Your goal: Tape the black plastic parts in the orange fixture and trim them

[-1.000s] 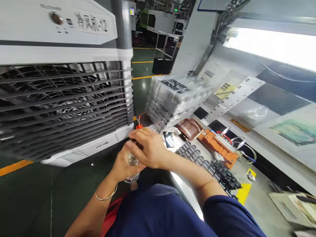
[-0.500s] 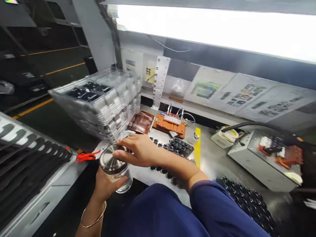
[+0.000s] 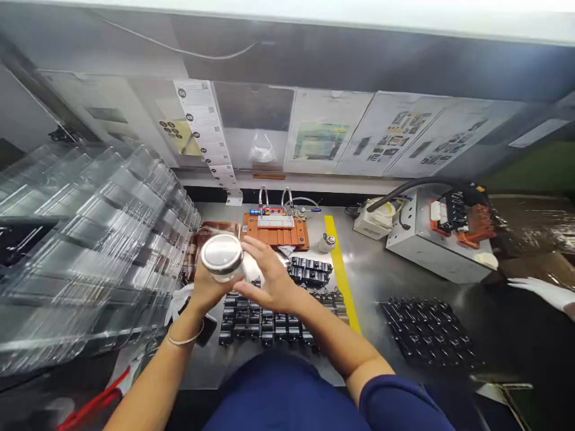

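Note:
My left hand (image 3: 204, 290) is wrapped round a clear bottle (image 3: 231, 277) with a shiny metal lid (image 3: 221, 254). It holds the bottle upright over the left part of the bench; the lower body is hidden by my fingers. My right hand (image 3: 272, 278) is just to the right of the bottle, thumb and fingers spread, the tips close beside it; whether they touch cannot be seen. Below both hands lie rows of black moulded parts (image 3: 278, 328), with a smaller black group (image 3: 309, 271) behind. An orange fixture (image 3: 276, 232) with metal clamps stands beyond.
Stacked clear plastic trays (image 3: 112, 239) rise at the left. A small glass bottle (image 3: 326, 243) stands near a yellow tape strip (image 3: 342, 269). To the right are a grey box (image 3: 431, 239) and more black parts (image 3: 426, 332). A co-worker's white-gloved hand (image 3: 541, 291) shows at the right edge.
The view has swung right. My left hand has brought the bottle from the bench's front left edge to above the bench. My right hand has come off the lid to the bottle's right side.

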A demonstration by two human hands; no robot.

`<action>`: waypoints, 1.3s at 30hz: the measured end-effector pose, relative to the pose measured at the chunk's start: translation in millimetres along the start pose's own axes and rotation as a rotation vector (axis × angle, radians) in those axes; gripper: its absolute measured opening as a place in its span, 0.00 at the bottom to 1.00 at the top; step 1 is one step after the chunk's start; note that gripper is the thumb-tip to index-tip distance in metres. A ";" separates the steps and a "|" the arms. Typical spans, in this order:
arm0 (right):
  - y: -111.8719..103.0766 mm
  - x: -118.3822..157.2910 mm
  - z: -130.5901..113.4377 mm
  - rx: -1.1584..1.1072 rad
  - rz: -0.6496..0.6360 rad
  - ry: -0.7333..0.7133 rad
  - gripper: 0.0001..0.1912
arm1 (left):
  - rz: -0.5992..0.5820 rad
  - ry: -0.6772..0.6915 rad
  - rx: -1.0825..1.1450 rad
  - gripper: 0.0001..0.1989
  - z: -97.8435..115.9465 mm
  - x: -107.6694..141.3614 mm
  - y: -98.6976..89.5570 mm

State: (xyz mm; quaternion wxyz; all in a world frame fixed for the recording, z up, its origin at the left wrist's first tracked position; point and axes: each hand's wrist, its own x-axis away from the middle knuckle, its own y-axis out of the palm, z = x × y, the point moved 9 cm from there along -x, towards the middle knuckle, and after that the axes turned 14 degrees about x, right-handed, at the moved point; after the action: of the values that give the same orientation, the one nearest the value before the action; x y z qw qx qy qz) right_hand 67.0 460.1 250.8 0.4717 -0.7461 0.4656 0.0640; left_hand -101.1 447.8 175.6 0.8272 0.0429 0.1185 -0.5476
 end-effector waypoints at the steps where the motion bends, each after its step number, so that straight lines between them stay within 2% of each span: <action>1: -1.8 2.9 21.2 0.029 0.010 0.087 0.32 | 0.035 0.019 0.037 0.40 -6.7 -29.4 3.2; 5: 5.7 40.4 108.1 0.089 -0.072 0.468 0.18 | 0.341 0.043 0.009 0.41 -54.1 -145.1 -9.4; 7: 16.1 67.4 137.8 0.117 -0.097 0.581 0.15 | 0.413 -0.022 -0.090 0.44 -90.5 -192.7 -14.7; 9: 31.7 91.9 155.1 0.148 -0.129 0.618 0.13 | 0.444 -0.117 -0.172 0.46 -131.7 -226.7 -20.2; 11: 49.1 111.1 165.2 0.164 -0.169 0.634 0.12 | 0.467 -0.205 -0.227 0.46 -171.6 -245.3 -27.7; 14: 72.3 121.2 172.7 0.136 -0.205 0.638 0.11 | 0.484 -0.284 -0.286 0.48 -217.5 -253.2 -39.7; 17: 100.8 98.4 171.8 0.150 -0.263 0.564 0.10 | 0.466 -0.316 -0.301 0.49 -241.1 -252.2 -48.0; 19: 134.4 69.3 167.3 0.205 -0.367 0.498 0.10 | 0.411 -0.332 -0.285 0.49 -245.9 -250.3 -48.2; 20: 156.3 52.8 162.9 0.234 -0.430 0.456 0.12 | 0.375 -0.336 -0.271 0.49 -245.2 -247.8 -47.4; 23: 235.3 9.3 136.0 0.279 -0.643 0.238 0.28 | 0.320 -0.330 -0.200 0.44 -231.1 -223.4 -51.3; 26: 299.3 -5.8 110.7 0.343 -0.794 0.029 0.41 | 0.317 -0.308 -0.103 0.31 -207.8 -167.0 -70.1; 28: 321.2 0.3 107.9 0.393 -0.860 -0.006 0.38 | 0.324 -0.320 -0.075 0.23 -195.2 -115.5 -90.7; 31: 324.7 15.5 112.3 0.407 -0.882 0.016 0.24 | 0.379 -0.375 -0.085 0.19 -185.8 -36.7 -127.3; 34: 313.3 21.4 115.0 0.360 -0.867 0.050 0.18 | 0.447 -0.458 -0.154 0.21 -184.8 20.0 -153.7; 36: 307.1 18.4 117.6 0.330 -0.866 0.094 0.15 | 0.468 -0.526 -0.176 0.21 -186.6 39.0 -160.1; 39: 301.1 8.9 127.0 0.306 -0.850 0.216 0.11 | 0.440 -0.660 -0.154 0.20 -190.5 45.2 -156.1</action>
State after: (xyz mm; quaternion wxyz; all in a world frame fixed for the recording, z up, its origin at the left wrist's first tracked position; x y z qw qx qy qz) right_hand -111.8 514.8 -17.4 0.5094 -0.7950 0.1693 -0.2825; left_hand -255.6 383.7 -10.6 0.9191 -0.1729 -0.1250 -0.3314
